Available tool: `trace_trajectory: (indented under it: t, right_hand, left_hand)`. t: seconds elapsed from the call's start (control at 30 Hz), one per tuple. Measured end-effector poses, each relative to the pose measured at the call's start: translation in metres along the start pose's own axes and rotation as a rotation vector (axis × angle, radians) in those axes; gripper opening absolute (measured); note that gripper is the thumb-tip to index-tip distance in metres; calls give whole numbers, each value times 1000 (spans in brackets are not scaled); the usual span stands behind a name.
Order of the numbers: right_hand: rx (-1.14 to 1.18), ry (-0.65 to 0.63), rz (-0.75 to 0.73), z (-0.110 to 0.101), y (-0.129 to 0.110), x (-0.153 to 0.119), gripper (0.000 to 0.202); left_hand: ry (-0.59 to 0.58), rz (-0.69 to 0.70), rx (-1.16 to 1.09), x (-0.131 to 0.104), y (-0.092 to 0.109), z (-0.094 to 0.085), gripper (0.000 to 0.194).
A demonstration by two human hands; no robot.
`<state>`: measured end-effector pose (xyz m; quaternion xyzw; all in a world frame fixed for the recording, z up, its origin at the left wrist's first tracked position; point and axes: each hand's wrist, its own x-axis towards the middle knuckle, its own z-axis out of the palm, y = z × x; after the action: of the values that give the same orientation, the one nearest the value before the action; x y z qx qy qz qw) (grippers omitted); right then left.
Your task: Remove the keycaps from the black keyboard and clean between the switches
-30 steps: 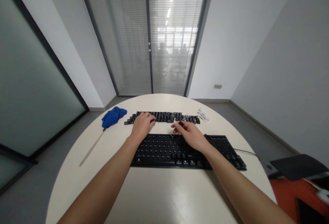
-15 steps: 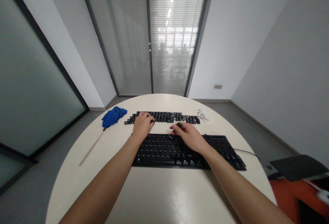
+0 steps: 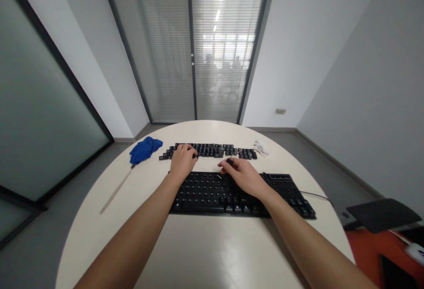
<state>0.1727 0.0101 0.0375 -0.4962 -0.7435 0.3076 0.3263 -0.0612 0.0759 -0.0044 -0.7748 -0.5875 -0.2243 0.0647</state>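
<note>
A black keyboard (image 3: 202, 192) lies across the round table, many of its key positions bare. Behind it stretch rows of loose black keycaps (image 3: 212, 150). My left hand (image 3: 184, 160) is over the left part of those rows, fingers curled with a dark keycap at the fingertips. Above the keyboard's upper middle is my right hand (image 3: 241, 173), closed around a small dark tool with thin wire ends that point down and left. The right hand and forearm hide part of the keyboard.
A blue cloth (image 3: 145, 150) with a thin pale stick (image 3: 116, 190) lies at the left. White crumpled material (image 3: 261, 147) is at the back right. The keyboard cable (image 3: 316, 195) runs off the right edge, near a red chair (image 3: 367, 249).
The view has shifted very slightly. Both hands hold nearly the same places and grips as before.
</note>
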Motion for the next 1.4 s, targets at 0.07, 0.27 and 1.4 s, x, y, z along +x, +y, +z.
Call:
trace_trajectory:
  t: [0.07,0.27,1.4]
  right_hand:
    - [-8,-15,-5,-2,0,0,39]
    - [68,-195,-62,-16,-2,-4,42]
    - [-254,-431,-198,-17,-17,-20,39]
  left_hand:
    - [-1,5,2,0,0,0,13]
    - [30,29,3,-2,3,-3,14]
    - [-516,362,-320,-37,33,-50,48]
